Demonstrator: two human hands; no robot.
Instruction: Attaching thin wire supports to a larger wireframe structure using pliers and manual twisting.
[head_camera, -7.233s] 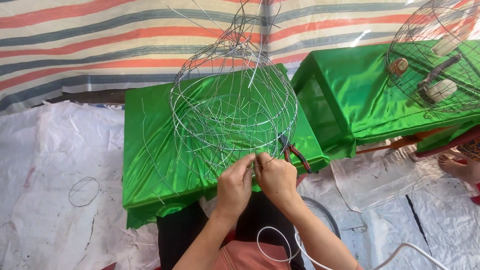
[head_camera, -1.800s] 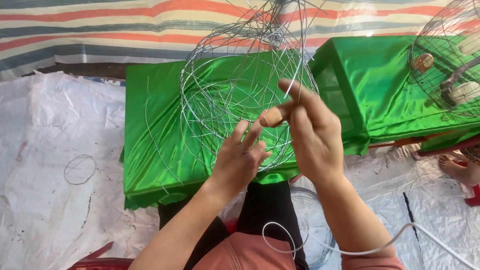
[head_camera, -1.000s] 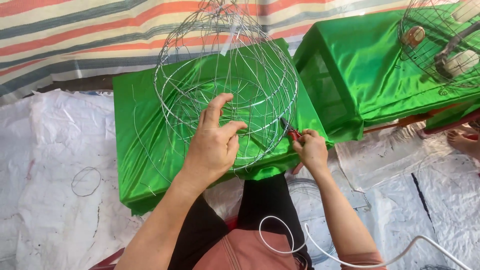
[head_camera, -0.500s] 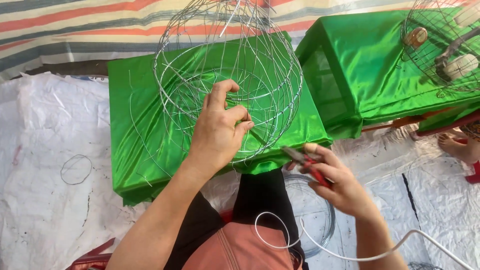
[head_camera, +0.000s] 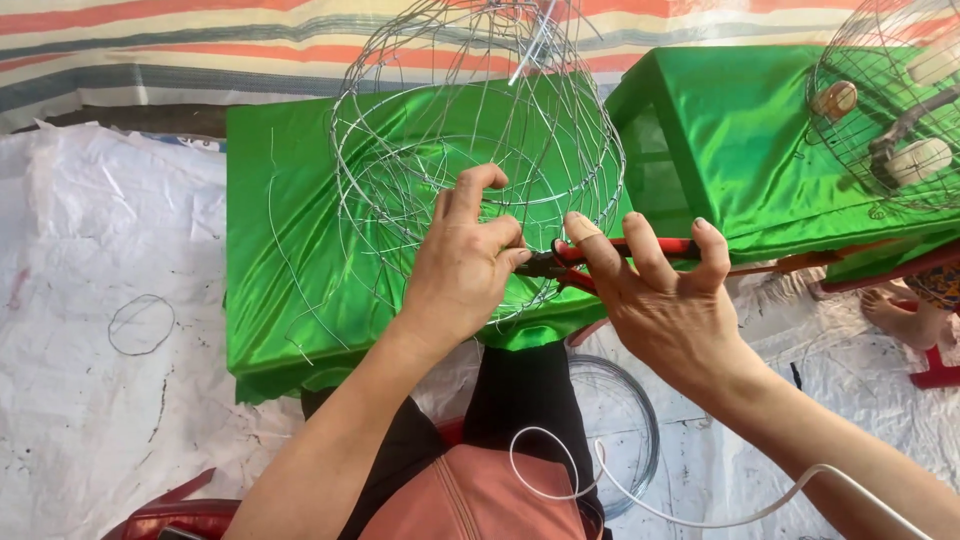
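Wire cage (head_camera: 470, 130), domed, open-meshed, silver, on green cloth (head_camera: 280, 250).

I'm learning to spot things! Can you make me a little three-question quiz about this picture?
1. True or false: the right hand holds red-handled pliers.
2. What does the left hand pinch? A) wire frame B) a cup C) a book
3. What colour is the cloth under the frame?

Key: 1 true; 2 A; 3 green.
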